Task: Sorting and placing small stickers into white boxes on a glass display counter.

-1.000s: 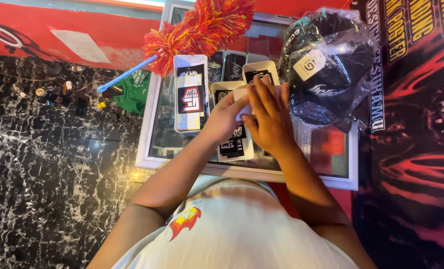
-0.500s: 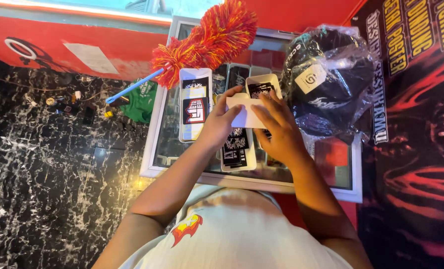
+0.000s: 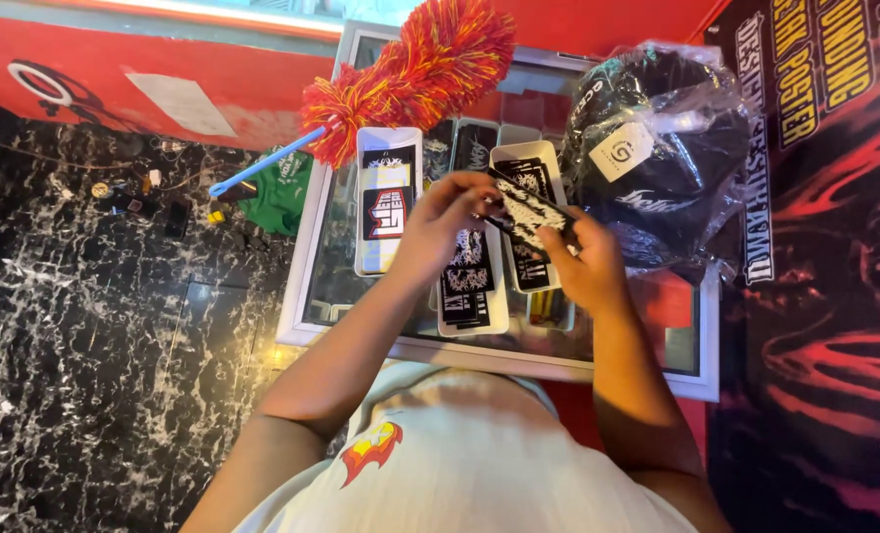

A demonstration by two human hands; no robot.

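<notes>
both hands (image 3: 519,232) holding sticker (image 3: 531,212), trays (image 3: 388,202) of stickers

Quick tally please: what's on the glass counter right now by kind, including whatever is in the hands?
White trays of stickers: 3
Sticker sheet, black and white, held by left hand and right hand: 1
Red-orange duster: 1
Clear bag of black caps: 1
Total: 6

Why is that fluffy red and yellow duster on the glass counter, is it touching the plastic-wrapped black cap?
Apart. The head view shows bare counter between the red and yellow duster and plastic-wrapped black cap.
</notes>
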